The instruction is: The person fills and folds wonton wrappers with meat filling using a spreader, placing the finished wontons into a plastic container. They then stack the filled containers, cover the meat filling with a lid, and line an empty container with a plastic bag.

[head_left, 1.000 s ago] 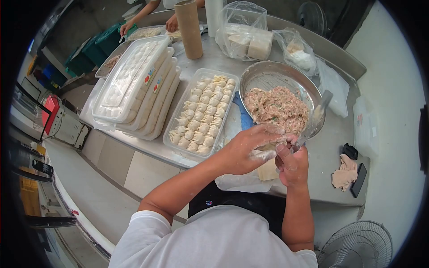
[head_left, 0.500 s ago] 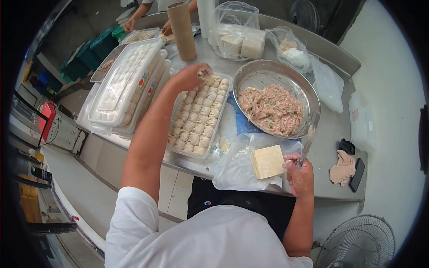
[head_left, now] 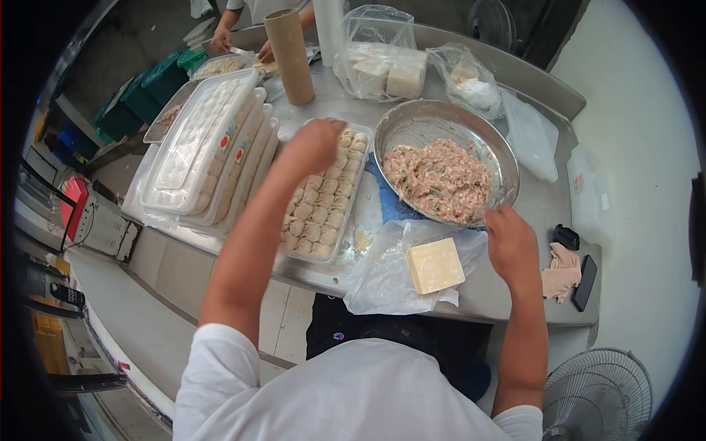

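Lidded trays (head_left: 198, 147): stacked, upper left.
Left hand (head_left: 316, 147): apart from the right, over the dumplings (head_left: 323, 202); grip hidden.
Dumplings: tray rows, centre.
Wrappers (head_left: 436, 266): square stack on plastic (head_left: 375, 275), lower right of centre.
Meat filling (head_left: 440, 180): in bowl (head_left: 430, 119), right of centre.
Right hand (head_left: 511, 239): curled at bowl's lower-right rim; cannot tell its grip.

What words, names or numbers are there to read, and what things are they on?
There are none I can read for sure.
Stacked tubs: small red marks on their sides, too small to read.
Clear plastic box by the wall: faint reddish marks, too blurred.
Black clothing: a tiny round logo, no readable letters.
Dumpling tray and metal bowl: no writing shows.
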A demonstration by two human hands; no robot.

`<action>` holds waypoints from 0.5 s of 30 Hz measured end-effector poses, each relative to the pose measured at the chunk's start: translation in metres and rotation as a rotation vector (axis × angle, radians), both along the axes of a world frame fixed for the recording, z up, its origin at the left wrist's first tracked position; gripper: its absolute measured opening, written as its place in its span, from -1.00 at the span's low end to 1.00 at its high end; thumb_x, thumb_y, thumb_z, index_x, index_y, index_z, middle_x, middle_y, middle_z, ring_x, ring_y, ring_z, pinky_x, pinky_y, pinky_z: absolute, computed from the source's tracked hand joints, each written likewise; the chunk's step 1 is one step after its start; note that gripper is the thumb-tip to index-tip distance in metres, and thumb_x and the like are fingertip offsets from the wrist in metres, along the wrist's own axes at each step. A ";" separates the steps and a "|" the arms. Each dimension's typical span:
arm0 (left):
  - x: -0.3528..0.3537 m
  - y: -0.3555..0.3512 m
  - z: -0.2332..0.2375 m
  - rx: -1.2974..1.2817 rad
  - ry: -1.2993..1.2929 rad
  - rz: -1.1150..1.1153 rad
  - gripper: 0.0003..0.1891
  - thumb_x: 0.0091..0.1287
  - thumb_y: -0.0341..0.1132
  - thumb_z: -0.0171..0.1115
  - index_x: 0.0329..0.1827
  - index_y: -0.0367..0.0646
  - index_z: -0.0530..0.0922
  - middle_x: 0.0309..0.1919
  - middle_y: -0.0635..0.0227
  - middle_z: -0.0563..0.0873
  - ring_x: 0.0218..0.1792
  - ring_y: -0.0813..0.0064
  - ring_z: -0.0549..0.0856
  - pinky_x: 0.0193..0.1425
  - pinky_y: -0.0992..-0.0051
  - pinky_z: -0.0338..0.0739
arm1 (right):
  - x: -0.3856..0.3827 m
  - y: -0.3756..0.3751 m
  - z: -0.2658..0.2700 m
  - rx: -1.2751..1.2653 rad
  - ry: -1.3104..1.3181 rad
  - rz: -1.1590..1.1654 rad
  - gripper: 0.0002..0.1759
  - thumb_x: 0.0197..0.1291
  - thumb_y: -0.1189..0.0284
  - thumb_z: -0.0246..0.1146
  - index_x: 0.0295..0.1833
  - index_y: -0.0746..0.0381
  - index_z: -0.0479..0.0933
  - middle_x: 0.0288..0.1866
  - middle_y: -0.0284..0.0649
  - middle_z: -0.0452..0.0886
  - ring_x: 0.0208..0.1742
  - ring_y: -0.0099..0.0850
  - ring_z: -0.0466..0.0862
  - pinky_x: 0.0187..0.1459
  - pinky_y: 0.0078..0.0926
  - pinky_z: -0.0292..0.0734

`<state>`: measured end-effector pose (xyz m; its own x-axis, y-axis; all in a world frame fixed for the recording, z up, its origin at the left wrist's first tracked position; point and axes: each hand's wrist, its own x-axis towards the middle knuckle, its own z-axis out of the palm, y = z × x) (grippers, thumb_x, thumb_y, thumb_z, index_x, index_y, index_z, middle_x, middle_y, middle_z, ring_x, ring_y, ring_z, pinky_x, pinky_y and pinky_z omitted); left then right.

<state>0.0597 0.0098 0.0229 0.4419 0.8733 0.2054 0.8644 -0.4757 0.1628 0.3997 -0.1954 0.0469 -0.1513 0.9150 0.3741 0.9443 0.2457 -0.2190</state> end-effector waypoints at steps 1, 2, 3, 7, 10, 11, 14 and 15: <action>0.018 -0.033 0.011 0.016 -0.195 -0.064 -0.50 0.18 -0.57 0.14 0.24 -0.13 0.57 0.12 0.04 0.66 0.17 0.05 0.61 0.31 0.25 0.48 | -0.004 0.011 0.001 -0.004 -0.116 -0.037 -0.71 0.20 0.54 0.15 0.03 0.17 0.62 -0.26 -0.15 0.58 -0.24 -0.09 0.64 -0.22 -0.19 0.57; 0.039 -0.070 0.017 0.029 -0.390 -0.128 -0.49 0.17 -0.59 0.09 0.24 -0.17 0.55 0.11 0.04 0.66 0.18 0.04 0.60 0.31 0.23 0.48 | -0.007 0.020 0.001 -0.010 -0.233 -0.074 -0.71 0.18 0.52 0.15 0.01 0.14 0.62 -0.26 -0.19 0.60 -0.24 -0.11 0.66 -0.25 -0.15 0.57; 0.056 -0.096 0.010 -0.174 -0.479 -0.192 -0.51 0.20 -0.57 0.19 0.25 -0.13 0.55 0.16 0.10 0.64 0.30 0.09 0.52 0.41 0.24 0.38 | -0.010 0.029 -0.002 -0.013 -0.233 -0.076 -0.71 0.18 0.52 0.15 0.01 0.14 0.62 -0.26 -0.19 0.60 -0.24 -0.11 0.66 -0.25 -0.15 0.57; 0.120 -0.178 -0.035 -0.338 -0.553 -0.679 -0.62 0.15 -0.37 0.38 0.06 -0.21 0.61 0.07 0.08 0.60 0.10 0.07 0.58 0.22 0.19 0.48 | -0.010 0.046 -0.003 -0.087 -0.296 0.175 -0.76 0.18 0.49 0.13 -0.08 0.13 0.64 -0.28 -0.24 0.64 -0.25 -0.16 0.69 -0.26 -0.19 0.58; 0.139 -0.198 -0.050 -0.285 -0.406 -0.601 -0.64 0.09 -0.37 0.40 -0.03 -0.26 0.63 -0.04 0.08 0.61 0.06 0.04 0.58 0.15 0.19 0.49 | 0.012 0.044 0.002 -0.092 -0.258 0.250 -0.78 0.18 0.49 0.13 -0.12 0.12 0.65 -0.27 -0.25 0.66 -0.26 -0.17 0.70 -0.27 -0.21 0.59; 0.141 -0.196 -0.052 -0.282 -0.407 -0.606 -0.64 0.09 -0.37 0.40 -0.03 -0.26 0.63 -0.04 0.08 0.61 0.06 0.04 0.58 0.15 0.19 0.49 | 0.022 0.044 0.004 -0.078 -0.209 0.273 -0.78 0.18 0.48 0.13 -0.13 0.12 0.66 -0.26 -0.25 0.67 -0.27 -0.17 0.70 -0.27 -0.21 0.60; 0.143 -0.192 -0.057 -0.320 -0.472 -0.595 -0.72 0.09 -0.38 0.39 -0.13 -0.24 0.65 -0.12 0.08 0.63 -0.01 0.01 0.59 0.09 0.17 0.51 | 0.039 0.040 0.004 -0.043 -0.150 0.236 -0.79 0.19 0.47 0.15 -0.13 0.09 0.66 -0.28 -0.26 0.66 -0.27 -0.17 0.70 -0.28 -0.20 0.60; 0.141 -0.189 -0.057 -0.362 -0.518 -0.610 -0.75 0.11 -0.38 0.38 -0.15 -0.24 0.65 -0.15 0.08 0.64 -0.03 0.00 0.60 0.08 0.16 0.51 | 0.035 0.041 0.004 -0.043 -0.151 0.230 -0.79 0.19 0.47 0.15 -0.13 0.09 0.66 -0.28 -0.26 0.66 -0.27 -0.17 0.70 -0.28 -0.20 0.60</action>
<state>0.2011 -0.1793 -0.0338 0.7807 0.5656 0.2658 0.2517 -0.6739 0.6946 0.4351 -0.1547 0.0513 -0.4082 0.8644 0.2935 0.8874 0.4512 -0.0947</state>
